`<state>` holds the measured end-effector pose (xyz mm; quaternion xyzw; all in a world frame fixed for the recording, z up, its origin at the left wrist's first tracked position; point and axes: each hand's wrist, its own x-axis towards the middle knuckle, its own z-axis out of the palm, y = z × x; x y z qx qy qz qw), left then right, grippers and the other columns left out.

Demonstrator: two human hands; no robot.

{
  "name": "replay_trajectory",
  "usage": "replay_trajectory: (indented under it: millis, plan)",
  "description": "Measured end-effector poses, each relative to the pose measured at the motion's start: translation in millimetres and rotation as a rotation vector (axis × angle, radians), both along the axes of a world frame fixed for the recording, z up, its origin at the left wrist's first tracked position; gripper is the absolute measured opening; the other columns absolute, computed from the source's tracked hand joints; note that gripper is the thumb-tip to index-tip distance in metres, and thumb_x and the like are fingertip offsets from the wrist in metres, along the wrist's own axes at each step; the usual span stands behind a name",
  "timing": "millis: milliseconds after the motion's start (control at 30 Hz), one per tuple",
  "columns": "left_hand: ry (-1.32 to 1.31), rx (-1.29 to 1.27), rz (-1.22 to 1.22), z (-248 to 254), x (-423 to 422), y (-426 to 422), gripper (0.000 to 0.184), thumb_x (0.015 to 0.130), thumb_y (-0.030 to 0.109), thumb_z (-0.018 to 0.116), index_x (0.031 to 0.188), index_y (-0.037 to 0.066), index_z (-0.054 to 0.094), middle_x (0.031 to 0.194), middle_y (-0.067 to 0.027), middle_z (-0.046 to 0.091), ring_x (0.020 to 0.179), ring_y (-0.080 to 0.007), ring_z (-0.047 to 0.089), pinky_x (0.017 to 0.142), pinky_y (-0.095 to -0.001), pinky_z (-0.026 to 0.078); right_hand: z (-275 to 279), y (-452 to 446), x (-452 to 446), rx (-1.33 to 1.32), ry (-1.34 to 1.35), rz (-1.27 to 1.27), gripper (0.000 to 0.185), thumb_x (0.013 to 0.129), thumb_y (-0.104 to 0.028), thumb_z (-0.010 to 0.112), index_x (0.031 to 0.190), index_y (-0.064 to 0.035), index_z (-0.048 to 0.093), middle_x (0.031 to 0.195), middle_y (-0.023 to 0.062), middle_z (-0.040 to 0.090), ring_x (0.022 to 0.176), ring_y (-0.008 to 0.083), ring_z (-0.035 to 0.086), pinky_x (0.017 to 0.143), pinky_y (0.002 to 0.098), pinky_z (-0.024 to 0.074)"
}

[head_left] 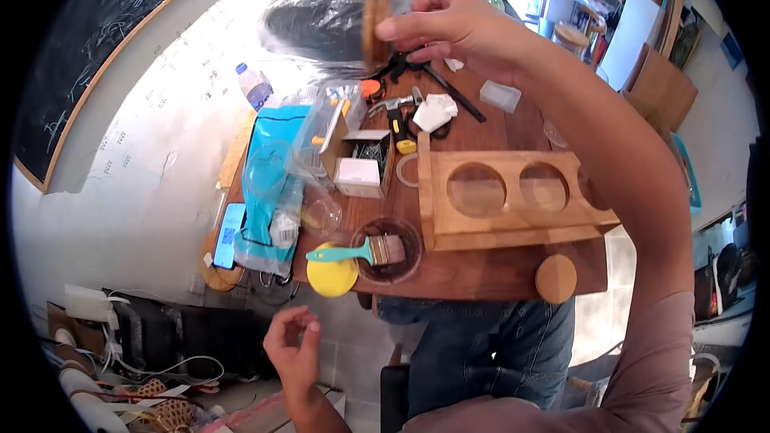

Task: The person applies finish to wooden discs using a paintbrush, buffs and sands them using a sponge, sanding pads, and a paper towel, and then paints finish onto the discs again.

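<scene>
Raised above the far side of the table, my right hand (449,26) pinches a round wooden disc (377,30) by its edge; the disc is turned edge-on and slightly blurred. My left hand (293,346) hangs below the table's front edge, fingers loosely curled, the thumb apart, nothing in it. Nearest to it are a yellow round pad (331,270) and a turquoise-handled paintbrush (341,252) lying across a dark bowl (411,269). A wooden rack (513,192) with round holes stands at the right, partly behind my right forearm. Another wooden disc (556,279) lies before it.
A box of screws (361,175), a hammer (399,124), a black clamp (453,92) and a clear plastic box (500,96) lie on the table (481,273). At the left are a blue bag (269,168), a phone (229,234) and a bottle (254,87). A plastic-wrapped bundle (313,12) stands behind.
</scene>
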<state>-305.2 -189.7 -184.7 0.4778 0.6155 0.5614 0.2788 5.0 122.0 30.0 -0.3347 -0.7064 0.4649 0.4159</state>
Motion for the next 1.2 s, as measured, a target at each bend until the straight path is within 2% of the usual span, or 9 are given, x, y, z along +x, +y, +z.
replay_trajectory:
  millis: [167, 267, 467, 567, 700, 867, 967, 1100, 1200]
  plan:
    - [0.123, -0.027, 0.092, -13.8, 0.2, 24.0, 0.035, 0.084, 0.001, 0.076, 0.116, -0.001, 0.062, 0.102, -0.0039, 0.063, 0.085, -0.0099, 0.058, 0.077, -0.0255, 0.049, 15.1, -117.2, -23.8, -0.063, -0.241, 0.029, 0.052, 0.073, -0.033, 0.092, 0.1, -0.0017, 0.059, 0.102, 0.0078, 0.067, 0.089, 0.0146, 0.065, 0.081, 0.031, 0.0548]
    - [0.088, -0.052, 0.07, -24.8, -4.8, 34.7, 0.037, 0.085, 0.0, 0.075, 0.119, 0.0, 0.062, 0.105, -0.004, 0.063, 0.085, -0.0091, 0.057, 0.08, -0.0252, 0.048, -34.0, -157.3, -36.3, -0.298, 0.143, 0.191, 0.053, 0.07, -0.034, 0.093, 0.095, 0.0015, 0.062, 0.085, 0.0075, 0.065, 0.076, 0.013, 0.061, 0.064, 0.0275, 0.0493]
    - [-0.24, 0.067, -0.162, -3.4, -2.3, 6.3, 0.042, 0.082, 0.002, 0.078, 0.121, 0.0, 0.062, 0.11, -0.0056, 0.063, 0.094, -0.0107, 0.057, 0.081, -0.0264, 0.049, -154.1, -241.8, -55.5, -0.695, 0.774, 0.427, 0.033, 0.085, -0.009, 0.082, 0.104, -0.0066, 0.056, 0.102, 0.0034, 0.066, 0.082, 0.0073, 0.061, 0.065, 0.0246, 0.0479]
    - [0.456, -0.013, -0.149, 12.7, -14.9, 6.6, 0.051, 0.077, 0.007, 0.082, 0.123, 0.001, 0.061, 0.111, -0.0065, 0.064, 0.096, -0.0164, 0.059, 0.081, -0.029, 0.049, -203.8, -272.3, -66.8, -0.846, 0.937, 0.473, 0.035, 0.085, -0.009, 0.082, 0.105, -0.0104, 0.054, 0.102, 0.0007, 0.065, 0.084, 0.0066, 0.06, 0.067, 0.0233, 0.0468]
    - [0.592, -0.093, -0.122, 11.5, -12.9, 24.8, 0.065, 0.072, 0.013, 0.088, 0.129, 0.003, 0.058, 0.124, -0.0102, 0.058, 0.098, -0.0236, 0.06, 0.081, -0.0338, 0.051, -249.4, -285.2, -80.0, -0.775, 0.988, 0.454, 0.041, 0.082, -0.008, 0.085, 0.106, -0.0119, 0.052, 0.102, -0.0007, 0.064, 0.086, 0.0071, 0.06, 0.069, 0.0239, 0.0476]
    - [0.084, -0.17, -0.023, -39.6, -10.1, 54.8, 0.055, 0.082, 0.006, 0.082, 0.13, -0.004, 0.055, 0.117, -0.0113, 0.064, 0.088, -0.0154, 0.066, 0.081, -0.0268, 0.054, -278.1, -292.4, -86.3, -0.71, 1.06, 0.413, 0.046, 0.078, -0.007, 0.088, 0.104, -0.0129, 0.05, 0.104, -0.0008, 0.064, 0.089, 0.008, 0.06, 0.071, 0.0241, 0.0482]
    - [-0.152, 0.034, 0.054, -60.8, -7.5, 53.4, 0.049, 0.084, -0.003, 0.075, 0.129, -0.006, 0.055, 0.11, -0.0108, 0.068, 0.093, -0.0174, 0.067, 0.085, -0.0287, 0.055, -274.7, -300.5, -80.8, -0.663, 1.049, 0.325, 0.049, 0.074, -0.004, 0.089, 0.102, -0.0136, 0.049, 0.106, -0.0009, 0.063, 0.089, 0.0083, 0.06, 0.073, 0.0249, 0.0495]
    - [-0.58, 0.08, 0.106, -37.6, 12.1, -1.6, 0.044, 0.087, -0.01, 0.061, 0.13, -0.007, 0.054, 0.12, -0.0168, 0.067, 0.106, -0.0232, 0.069, 0.089, -0.0351, 0.057, -291.6, -301.3, -60.0, -0.532, 1.017, 0.288, 0.057, 0.068, 0.0, 0.092, 0.102, -0.0125, 0.048, 0.117, 0.0018, 0.06, 0.104, 0.0117, 0.059, 0.089, 0.0294, 0.0499]
    - [-0.717, -0.068, -0.094, -45.3, 53.8, -39.1, 0.043, 0.087, -0.009, 0.06, 0.13, -0.008, 0.055, 0.119, -0.0173, 0.068, 0.107, -0.0243, 0.069, 0.091, -0.0371, 0.058, -287.4, -303.2, -42.9, -0.333, 0.957, 0.231, 0.063, 0.064, -0.001, 0.094, 0.105, -0.0109, 0.048, 0.127, 0.0067, 0.057, 0.12, 0.0168, 0.055, 0.103, 0.0343, 0.0456]
